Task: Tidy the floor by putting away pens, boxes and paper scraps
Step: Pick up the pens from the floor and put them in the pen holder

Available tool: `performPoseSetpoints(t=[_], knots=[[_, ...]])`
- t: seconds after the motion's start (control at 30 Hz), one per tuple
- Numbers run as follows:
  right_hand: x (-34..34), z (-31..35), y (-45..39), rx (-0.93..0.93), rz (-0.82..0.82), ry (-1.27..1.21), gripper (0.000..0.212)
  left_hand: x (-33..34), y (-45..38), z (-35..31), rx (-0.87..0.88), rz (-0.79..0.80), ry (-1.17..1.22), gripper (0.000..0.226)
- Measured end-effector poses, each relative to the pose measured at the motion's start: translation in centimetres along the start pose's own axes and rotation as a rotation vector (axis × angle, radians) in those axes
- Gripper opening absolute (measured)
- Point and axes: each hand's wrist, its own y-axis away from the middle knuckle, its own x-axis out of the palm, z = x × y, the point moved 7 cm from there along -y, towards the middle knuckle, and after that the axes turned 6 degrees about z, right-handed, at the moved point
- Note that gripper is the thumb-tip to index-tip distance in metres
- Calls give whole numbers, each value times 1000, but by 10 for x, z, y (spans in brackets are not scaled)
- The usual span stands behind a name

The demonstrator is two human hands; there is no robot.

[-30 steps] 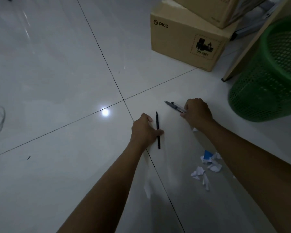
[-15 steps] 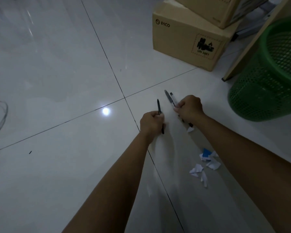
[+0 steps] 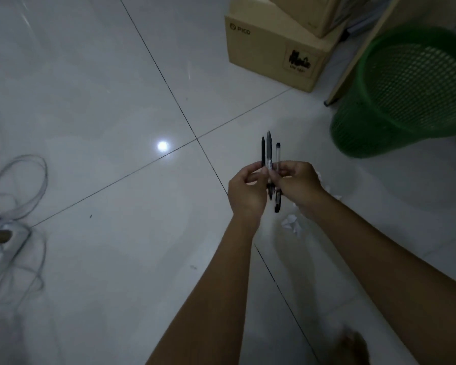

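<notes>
Three pens stand upright side by side between my hands, raised above the white tiled floor. My left hand (image 3: pixel 246 192) pinches the thin black pen (image 3: pixel 263 151). My right hand (image 3: pixel 298 184) grips the grey pen (image 3: pixel 269 147) and the clear pen with a black cap (image 3: pixel 278 154). The two hands touch at the fingertips. White paper scraps (image 3: pixel 291 223) lie on the floor just below my right wrist, partly hidden by my arm. Two stacked cardboard boxes (image 3: pixel 271 48) sit at the top right.
A green mesh waste basket (image 3: pixel 406 93) stands at the right, next to a slanted wooden board (image 3: pixel 358 56). Grey cables (image 3: pixel 19 185) coil on the floor at the left edge. A bare foot (image 3: pixel 353 347) shows at the bottom right.
Both hands lifted their pens off the floor and came together, so the three pens now stand side by side. The view shifted, bringing cables in at the left.
</notes>
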Motion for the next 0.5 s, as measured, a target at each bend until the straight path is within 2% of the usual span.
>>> performPoseSetpoints(t=[0.23,0.43,0.5], knots=[[-45,101,130,44,-11,-49,12,-18,118,-111,-58,28,-50,25],[-107,211,231,-6,-172,-5,9,-9,210,-237,-64,82,-87,19],[-133,246,258,-18,-223,-18,21,0,232,-283,-13,95,-164,19]])
